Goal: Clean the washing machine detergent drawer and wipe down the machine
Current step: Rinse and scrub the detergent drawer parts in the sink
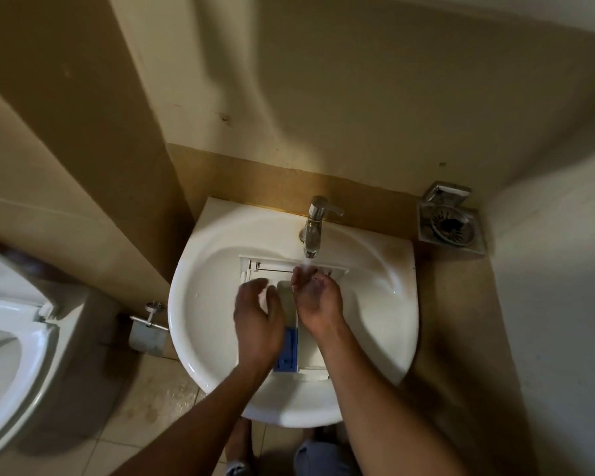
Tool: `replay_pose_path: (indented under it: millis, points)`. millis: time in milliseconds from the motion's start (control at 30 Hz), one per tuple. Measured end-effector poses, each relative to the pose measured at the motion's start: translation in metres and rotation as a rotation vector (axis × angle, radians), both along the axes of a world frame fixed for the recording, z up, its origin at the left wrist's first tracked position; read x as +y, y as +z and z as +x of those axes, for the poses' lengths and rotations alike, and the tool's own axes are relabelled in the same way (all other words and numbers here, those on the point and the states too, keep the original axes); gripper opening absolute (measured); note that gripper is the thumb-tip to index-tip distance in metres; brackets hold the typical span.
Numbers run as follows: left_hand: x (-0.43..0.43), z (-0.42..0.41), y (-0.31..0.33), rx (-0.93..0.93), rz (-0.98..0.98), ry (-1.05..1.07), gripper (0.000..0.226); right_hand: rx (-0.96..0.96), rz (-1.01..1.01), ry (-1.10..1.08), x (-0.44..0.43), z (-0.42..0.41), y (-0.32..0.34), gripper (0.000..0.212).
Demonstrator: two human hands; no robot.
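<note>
Two hands hover directly above the detergent drawer [287, 353], long axis pointing at the tap [315, 228]; right hand [318, 300] cups water [309, 264], left hand [258, 321] curls loosely, grip indeterminable.

Glossy white ceramic sink [375, 269] holds a matt white plastic detergent drawer [287, 297] under a polished metal tap [315, 228].

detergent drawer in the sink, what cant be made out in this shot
Head view: compartments of the detergent drawer, covered by the left hand and right hand.
Head view: whether the left hand grips the drawer, blurred.
Head view: residue on the drawer, too dim and small.
Head view: the toilet, cut off by the left edge.
</note>
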State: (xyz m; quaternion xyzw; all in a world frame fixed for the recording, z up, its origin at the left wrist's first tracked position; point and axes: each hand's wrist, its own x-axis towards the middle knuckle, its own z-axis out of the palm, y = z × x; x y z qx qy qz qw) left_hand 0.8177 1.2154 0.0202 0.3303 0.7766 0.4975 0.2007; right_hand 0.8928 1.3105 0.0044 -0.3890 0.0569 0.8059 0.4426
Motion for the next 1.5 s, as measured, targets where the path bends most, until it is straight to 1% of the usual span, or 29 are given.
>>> replay_pose_path:
  millis: [33, 67, 100, 167, 233, 300, 400, 467, 600, 667, 800, 900, 967, 1000, 1067, 1133, 1167, 1200, 1233, 1300, 1367, 1400, 1433, 1467, 1500]
  points:
    - [0.006, 0.009, 0.004, -0.111, 0.029, -0.048, 0.017, 0.0, -0.011, 0.0, 0.002, -0.002, -0.001, 0.024]
    - [0.013, 0.016, 0.006, -0.268, 0.028, -0.074, 0.022, 0.001, -0.046, 0.004, 0.004, -0.003, -0.003, 0.023]
    - [0.021, 0.021, 0.008, -0.447, 0.025, -0.057, 0.027, -0.005, -0.08, 0.013, 0.006, -0.004, -0.005, 0.024]
    - [0.039, 0.025, 0.008, -0.762, 0.043, 0.062, 0.032, 0.013, -0.086, 0.037, 0.008, -0.004, -0.01, 0.026]
    - [0.054, 0.025, 0.006, -0.973, 0.097, 0.208, 0.036, 0.06, -0.049, 0.048, 0.007, -0.003, -0.013, 0.027]
    - [0.063, 0.026, 0.003, -1.082, 0.124, 0.294, 0.033, 0.063, -0.025, 0.045, 0.005, -0.004, -0.015, 0.024]
    - [0.066, 0.031, -0.005, -1.141, 0.144, 0.361, 0.02, -0.01, -0.015, 0.026, 0.004, -0.003, -0.024, 0.026]
    - [0.063, 0.033, -0.009, -1.162, 0.178, 0.379, 0.019, -0.04, -0.01, 0.016, 0.002, 0.0, -0.027, 0.029]
    - [0.063, 0.036, -0.01, -1.227, 0.233, 0.39, 0.02, -0.028, 0.006, 0.033, -0.002, 0.002, -0.03, 0.044]
    - [0.063, 0.037, -0.008, -1.275, 0.262, 0.394, 0.02, -0.012, 0.019, 0.05, -0.002, 0.002, -0.031, 0.04]
    - [0.062, 0.037, -0.011, -1.244, 0.261, 0.413, 0.021, 0.015, 0.033, 0.045, -0.001, 0.001, -0.03, 0.029]
    - [0.059, 0.038, -0.008, -1.262, 0.281, 0.423, 0.024, 0.062, 0.057, 0.032, -0.001, 0.002, -0.024, 0.03]
    - [0.056, 0.042, -0.001, -1.324, 0.312, 0.439, 0.027, 0.095, 0.048, 0.033, -0.004, 0.006, -0.017, 0.034]
    - [0.054, 0.044, 0.003, -1.36, 0.332, 0.452, 0.027, 0.097, 0.044, 0.032, -0.006, 0.009, -0.01, 0.032]
    - [0.048, 0.046, 0.01, -1.393, 0.352, 0.464, 0.027, 0.066, 0.074, 0.036, -0.013, 0.017, 0.004, 0.02]
    - [0.039, 0.053, 0.016, -1.404, 0.322, 0.474, 0.02, -0.015, 0.071, 0.071, -0.024, 0.021, 0.016, 0.013]
    - [0.033, 0.057, 0.017, -1.38, 0.271, 0.485, 0.018, -0.101, 0.037, 0.114, -0.032, 0.023, 0.019, 0.014]
    - [0.025, 0.061, 0.016, -1.29, 0.177, 0.477, 0.02, -0.233, 0.015, 0.185, -0.042, 0.024, 0.019, 0.019]
    - [0.016, 0.063, 0.014, -1.13, 0.06, 0.438, 0.023, -0.408, 0.031, 0.284, -0.052, 0.027, 0.019, 0.022]
    - [-0.002, 0.064, 0.009, -0.755, -0.085, 0.273, 0.028, -0.7, 0.186, 0.457, -0.073, 0.031, 0.02, 0.022]
    - [-0.013, 0.054, 0.007, -0.512, -0.104, 0.115, 0.033, -0.893, 0.432, 0.598, -0.084, 0.038, 0.019, 0.029]
    - [-0.014, 0.046, 0.005, -0.398, -0.097, 0.071, 0.038, -1.02, 0.561, 0.665, -0.084, 0.043, 0.018, 0.034]
    - [-0.015, 0.038, 0.006, -0.277, -0.101, 0.029, 0.042, -1.199, 0.666, 0.702, -0.082, 0.05, 0.017, 0.039]
    - [-0.015, 0.029, 0.007, -0.17, -0.104, 0.002, 0.04, -1.394, 0.724, 0.703, -0.077, 0.058, 0.016, 0.041]
    - [-0.015, 0.02, 0.009, -0.096, -0.106, -0.004, 0.03, -1.561, 0.714, 0.679, -0.072, 0.067, 0.014, 0.041]
